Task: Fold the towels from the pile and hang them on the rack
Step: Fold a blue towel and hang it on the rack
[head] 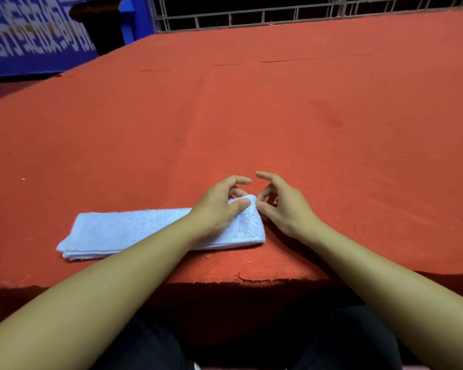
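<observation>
Both forearms are bare from the lower edge of the view up to the wrists, with no sleeve, cuff or edge of a garment showing anywhere along them. The left hand (219,206) and the right hand (281,206) are bare too, with no glove on either. The fingernails that show are short and plain. Each forearm is slim and tapers evenly toward the wrist. Below the forearms, at the bottom of the view, the person's lap is covered by dark trousers (155,348), nearly black, of a smooth cloth whose weave cannot be made out in the shadow. A small pale patch sits at the bottom edge between the legs, too small to identify.
</observation>
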### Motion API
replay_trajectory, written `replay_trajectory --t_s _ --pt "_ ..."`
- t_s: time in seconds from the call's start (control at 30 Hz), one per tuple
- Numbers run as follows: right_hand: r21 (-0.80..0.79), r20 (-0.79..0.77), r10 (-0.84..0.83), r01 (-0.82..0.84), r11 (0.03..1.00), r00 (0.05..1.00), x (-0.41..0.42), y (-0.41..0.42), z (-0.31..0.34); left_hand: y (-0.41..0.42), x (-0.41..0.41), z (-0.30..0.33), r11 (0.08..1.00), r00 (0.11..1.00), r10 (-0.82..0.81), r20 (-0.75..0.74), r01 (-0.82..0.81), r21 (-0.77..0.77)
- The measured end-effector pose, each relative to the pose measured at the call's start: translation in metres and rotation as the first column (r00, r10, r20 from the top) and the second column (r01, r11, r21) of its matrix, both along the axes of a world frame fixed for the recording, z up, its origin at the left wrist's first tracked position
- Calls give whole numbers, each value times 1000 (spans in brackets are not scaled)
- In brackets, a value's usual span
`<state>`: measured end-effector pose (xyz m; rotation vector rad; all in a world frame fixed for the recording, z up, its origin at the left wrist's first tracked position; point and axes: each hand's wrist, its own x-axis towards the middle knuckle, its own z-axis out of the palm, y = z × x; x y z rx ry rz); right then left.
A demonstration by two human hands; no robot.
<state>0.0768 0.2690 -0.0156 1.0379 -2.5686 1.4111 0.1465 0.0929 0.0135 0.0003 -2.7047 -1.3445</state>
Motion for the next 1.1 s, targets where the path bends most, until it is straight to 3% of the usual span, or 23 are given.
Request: replay_trajectory --t_s 0.13,0.33,0.53,0.73,0.97,1.1 --pt "-155 -13 116 -116 981 993 4 -18 41 -10 24 34 980 988 84 -129 -59 192" --pt "-213 -34 484 -479 851 874 39 -82 138 -48 97 110 933 903 311 -296 -231 274" --pt "-187 -105 775 -778 600 623 104 -144 221 -72 200 181 879 770 477 -424 -413 239" --pt "-166 -172 924 -934 315 342 198 -170 262 -61 320 217 771 619 596 -511 -620 148" --pt "-227 -44 997 -972 56 68 326 -195 266 -21 458 226 600 469 783 -408 -742 298" --pt "-249 84 987 -962 -114 -139 407 -194 254 10 539 215 485 385 866 -320 -804 343"
